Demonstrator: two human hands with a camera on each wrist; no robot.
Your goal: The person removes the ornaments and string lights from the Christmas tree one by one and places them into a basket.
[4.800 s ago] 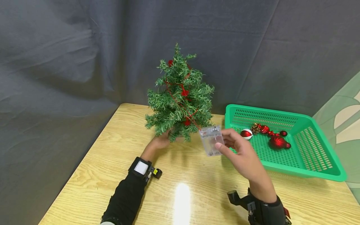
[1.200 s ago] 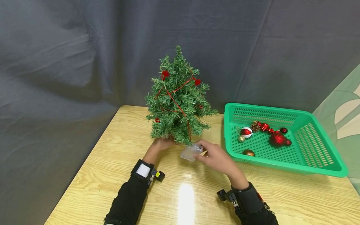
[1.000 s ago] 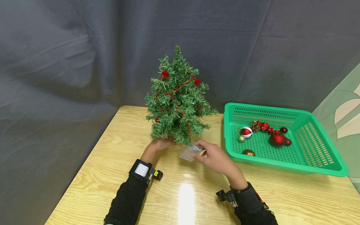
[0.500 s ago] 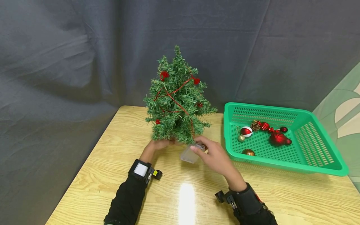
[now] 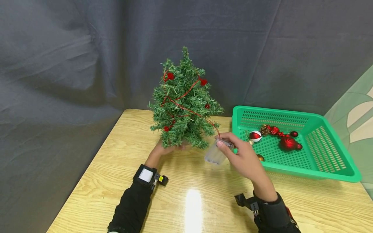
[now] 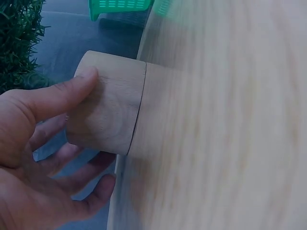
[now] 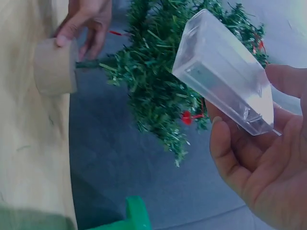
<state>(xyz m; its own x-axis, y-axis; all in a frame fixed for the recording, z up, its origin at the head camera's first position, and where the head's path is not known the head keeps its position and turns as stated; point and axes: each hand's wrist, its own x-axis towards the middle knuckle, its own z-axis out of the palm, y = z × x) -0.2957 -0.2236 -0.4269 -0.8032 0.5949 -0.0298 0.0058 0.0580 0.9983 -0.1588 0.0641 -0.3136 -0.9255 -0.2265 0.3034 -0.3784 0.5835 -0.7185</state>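
left hand (image 5: 163, 150): thumb and fingers curled round wooden base (image 6: 108, 108) of miniature christmas tree (image 5: 184, 106), on table (image 5: 116, 168)
right hand (image 5: 244, 158): pinches clear battery box (image 5: 215, 154), raised beside tree, near green basket (image 5: 326, 168)

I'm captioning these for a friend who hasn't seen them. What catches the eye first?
A small green tree wound with red string stands mid-table, the left hand gripping its wooden base. Just right of it, the right hand holds a clear plastic box above the table. A bright green basket of red baubles sits at the right.
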